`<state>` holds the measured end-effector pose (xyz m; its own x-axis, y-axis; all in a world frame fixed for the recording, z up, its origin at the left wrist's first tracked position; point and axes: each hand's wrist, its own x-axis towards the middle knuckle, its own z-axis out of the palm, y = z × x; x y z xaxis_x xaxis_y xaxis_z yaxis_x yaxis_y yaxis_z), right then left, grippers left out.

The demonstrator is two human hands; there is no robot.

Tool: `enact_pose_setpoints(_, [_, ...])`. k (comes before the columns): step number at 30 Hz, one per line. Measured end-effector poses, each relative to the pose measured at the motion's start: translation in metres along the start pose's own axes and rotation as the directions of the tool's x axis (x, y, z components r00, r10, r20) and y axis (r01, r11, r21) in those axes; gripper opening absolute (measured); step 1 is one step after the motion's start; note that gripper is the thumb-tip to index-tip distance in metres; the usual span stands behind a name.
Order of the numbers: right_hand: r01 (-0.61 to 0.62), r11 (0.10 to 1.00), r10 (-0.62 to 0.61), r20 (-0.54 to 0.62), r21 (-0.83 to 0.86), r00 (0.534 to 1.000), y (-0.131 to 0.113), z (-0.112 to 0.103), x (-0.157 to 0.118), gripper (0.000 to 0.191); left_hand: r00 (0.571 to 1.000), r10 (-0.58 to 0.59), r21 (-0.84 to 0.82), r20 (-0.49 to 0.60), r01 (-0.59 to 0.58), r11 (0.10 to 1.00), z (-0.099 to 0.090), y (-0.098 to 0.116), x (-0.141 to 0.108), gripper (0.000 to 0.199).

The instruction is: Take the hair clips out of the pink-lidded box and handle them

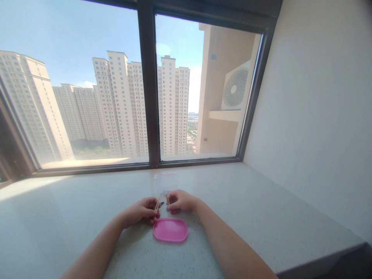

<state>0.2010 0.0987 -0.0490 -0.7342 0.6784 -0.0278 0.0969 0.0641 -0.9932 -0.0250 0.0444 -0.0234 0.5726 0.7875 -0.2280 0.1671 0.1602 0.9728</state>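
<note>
My left hand (145, 209) is closed, its fingers pinching a thin tan stick-like piece (157, 204) that stands nearly upright. Just right of that piece is a small dark object (162, 204); whether the left fingers hold it I cannot tell. A second slim tan piece (167, 200) is pinched in my right hand (179, 201), a short gap away from the left one. Directly below both hands lies a shallow pink oval tray (170, 231), near the left fingertips. Behind the hands is a clear, see-through bag or box (164, 181) with a pinkish upper edge, partly hidden by the right fingers.
Everything rests on a pale speckled windowsill counter (87, 217). A dark-framed window (151, 97) rises behind it, and a white wall (314, 116) bounds the right side. The counter's front edge (325, 257) shows at lower right.
</note>
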Motion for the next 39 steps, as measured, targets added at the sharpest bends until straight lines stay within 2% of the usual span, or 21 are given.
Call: enact_pose_setpoints(39, [-0.022,1.0,0.022,-0.011,0.009,1.0,0.004,-0.0009,0.0022,0.042,1.0,-0.011,-0.012,-0.014,0.011,1.0,0.0037,0.0038,-0.0011,0.04])
